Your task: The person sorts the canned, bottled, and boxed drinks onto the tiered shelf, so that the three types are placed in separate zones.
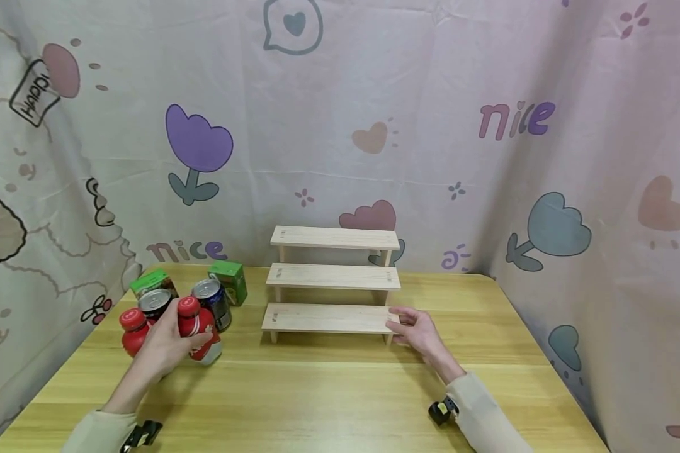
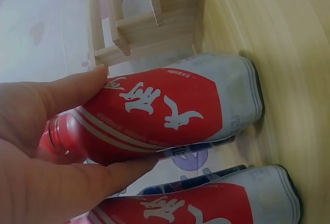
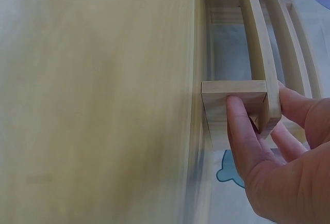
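Observation:
My left hand grips a red and white bottle near its shoulder, thumb on one side and fingers on the other. Its red cap shows above the fingers in the head view. Just left of that hand stands a second red bottle, partly hidden; its matching label shows low in the left wrist view. On the right, my right hand holds the end of the lowest step of a three-step wooden display stand. The thumb lies on top, and a finger touches the leg below.
Behind the bottles stand a dark can, a dark blue can, a green box and another green box. A patterned curtain hangs behind the wooden table.

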`<state>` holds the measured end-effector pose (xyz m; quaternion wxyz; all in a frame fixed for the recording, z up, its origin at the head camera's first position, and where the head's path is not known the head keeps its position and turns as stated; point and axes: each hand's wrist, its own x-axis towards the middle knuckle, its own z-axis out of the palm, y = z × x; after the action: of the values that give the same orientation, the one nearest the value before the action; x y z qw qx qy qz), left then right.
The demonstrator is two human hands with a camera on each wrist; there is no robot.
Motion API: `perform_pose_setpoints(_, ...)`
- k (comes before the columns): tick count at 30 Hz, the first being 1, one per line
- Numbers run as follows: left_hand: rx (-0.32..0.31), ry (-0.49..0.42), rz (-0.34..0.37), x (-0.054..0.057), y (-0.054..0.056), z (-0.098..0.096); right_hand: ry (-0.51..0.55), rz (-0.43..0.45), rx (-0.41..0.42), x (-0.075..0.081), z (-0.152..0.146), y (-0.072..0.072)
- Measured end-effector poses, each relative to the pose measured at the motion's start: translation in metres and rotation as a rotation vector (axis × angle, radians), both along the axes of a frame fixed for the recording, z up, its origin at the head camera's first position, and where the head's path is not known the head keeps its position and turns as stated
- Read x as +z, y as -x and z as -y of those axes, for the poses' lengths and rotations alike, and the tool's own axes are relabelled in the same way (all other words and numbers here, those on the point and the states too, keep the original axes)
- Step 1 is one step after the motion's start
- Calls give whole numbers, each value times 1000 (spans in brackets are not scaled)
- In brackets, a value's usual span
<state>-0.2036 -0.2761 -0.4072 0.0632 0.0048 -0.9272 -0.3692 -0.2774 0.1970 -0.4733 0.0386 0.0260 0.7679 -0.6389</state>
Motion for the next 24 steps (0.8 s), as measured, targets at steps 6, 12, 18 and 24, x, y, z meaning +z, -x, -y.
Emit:
perform_pose_setpoints(6,25,26,-24,1,0,-2,-1,-4,1,-1,1,1)
perform_pose_setpoints(12,55,-52,4,12,4,-9,-2,-10,1,2,2,1)
perform_pose_setpoints(18,51,-89,-36,25,11,-17,-2,-15,2,2,1,0)
perform_pose_setpoints(24,36,-130,-78,35,20,-28,-1,-15,-1,2,1,-1)
